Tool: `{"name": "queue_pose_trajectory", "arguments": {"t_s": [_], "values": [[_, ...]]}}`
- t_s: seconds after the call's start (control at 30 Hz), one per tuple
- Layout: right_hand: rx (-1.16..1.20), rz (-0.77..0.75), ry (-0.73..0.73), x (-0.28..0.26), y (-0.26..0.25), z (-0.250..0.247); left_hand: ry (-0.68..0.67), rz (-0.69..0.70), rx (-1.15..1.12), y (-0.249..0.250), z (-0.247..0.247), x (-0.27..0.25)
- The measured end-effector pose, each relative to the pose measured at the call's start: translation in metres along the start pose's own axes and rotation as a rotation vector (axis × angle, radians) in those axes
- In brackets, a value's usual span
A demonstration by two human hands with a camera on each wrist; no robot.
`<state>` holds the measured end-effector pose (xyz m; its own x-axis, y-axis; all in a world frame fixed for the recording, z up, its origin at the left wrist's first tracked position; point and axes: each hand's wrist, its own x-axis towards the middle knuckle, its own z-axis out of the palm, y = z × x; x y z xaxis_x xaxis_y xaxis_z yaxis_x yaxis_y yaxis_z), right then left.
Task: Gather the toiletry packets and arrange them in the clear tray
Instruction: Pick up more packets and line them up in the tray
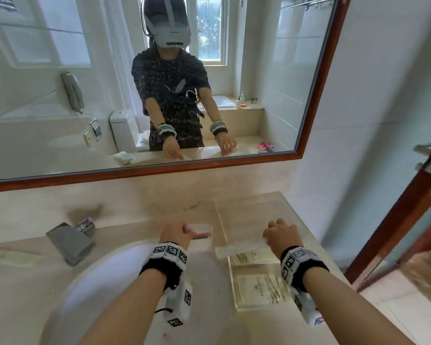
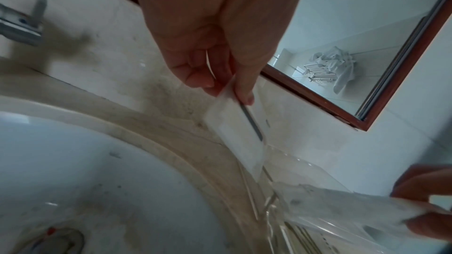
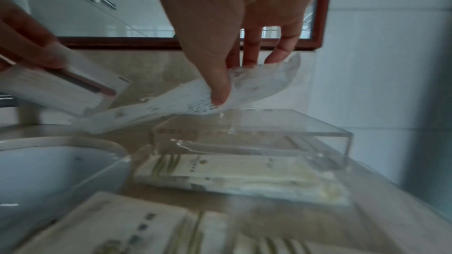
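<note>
The left hand (image 1: 176, 232) is pinching a white packet (image 2: 240, 134) with a dark strip between thumb and fingers (image 2: 198, 78), holding it above the counter (image 1: 139, 212) just left of the tray (image 1: 281, 197). The right hand (image 1: 283, 235) is pinching a long crinkly packet (image 3: 195, 99) — thumb on one face, fingers (image 3: 281, 51) behind the other — and holding it tilted over the tray's middle, its free end reaching toward the left hand's packet. The two packets are near each other; whether they are touching is hard to tell.

Below and nearer than the right fingers, two flat cream packets (image 1: 263, 287) are already lying in the tray, side by side. Far to the left of the left fingers, past the faucet (image 1: 70, 242), another packet (image 1: 13, 257) is lying on the counter.

The step in hand looks like placing — both hands are carrying packets to the tray, with the gathering partly done. The next move likely calls for lowering the long packet flat into the free part beyond the cream ones, releasing it, then bringing the strip packet over the tray's left wall. The long packet is limp, so it may need laying down end first to keep it from folding.
</note>
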<state>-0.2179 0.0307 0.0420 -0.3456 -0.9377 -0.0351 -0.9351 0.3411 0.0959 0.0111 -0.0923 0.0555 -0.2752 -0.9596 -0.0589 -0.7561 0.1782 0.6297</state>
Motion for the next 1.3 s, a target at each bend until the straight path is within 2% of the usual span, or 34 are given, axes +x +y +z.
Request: {"name": "queue_pose_trajectory", "arguments": {"t_s": [0.2, 0.3, 0.5, 0.77, 0.9, 1.13, 1.3], "values": [[-0.010, 0.086, -0.091, 0.000, 0.034, 0.022, -0.060, 0.021, 0.035, 0.017, 0.043, 0.001], [-0.019, 0.067, -0.112, 0.005, 0.039, 0.033, -0.059, 0.007, -0.031, 0.016, 0.058, 0.001], [0.017, -0.031, -0.131, 0.021, 0.032, 0.045, -0.165, -0.019, -0.096, 0.009, 0.077, -0.006], [0.213, -0.024, -0.215, 0.035, 0.032, 0.064, -0.321, -0.074, -0.264, 0.002, 0.091, -0.009], [0.267, -0.057, -0.235, 0.036, 0.037, 0.065, -0.386, -0.055, -0.319, 0.012, 0.097, -0.009], [0.410, -0.120, -0.197, 0.028, 0.047, 0.065, -0.589, 0.026, -0.173, 0.037, 0.109, -0.017], [0.396, -0.079, -0.140, 0.018, 0.055, 0.067, -0.668, 0.015, -0.099, 0.046, 0.128, -0.028]]}}
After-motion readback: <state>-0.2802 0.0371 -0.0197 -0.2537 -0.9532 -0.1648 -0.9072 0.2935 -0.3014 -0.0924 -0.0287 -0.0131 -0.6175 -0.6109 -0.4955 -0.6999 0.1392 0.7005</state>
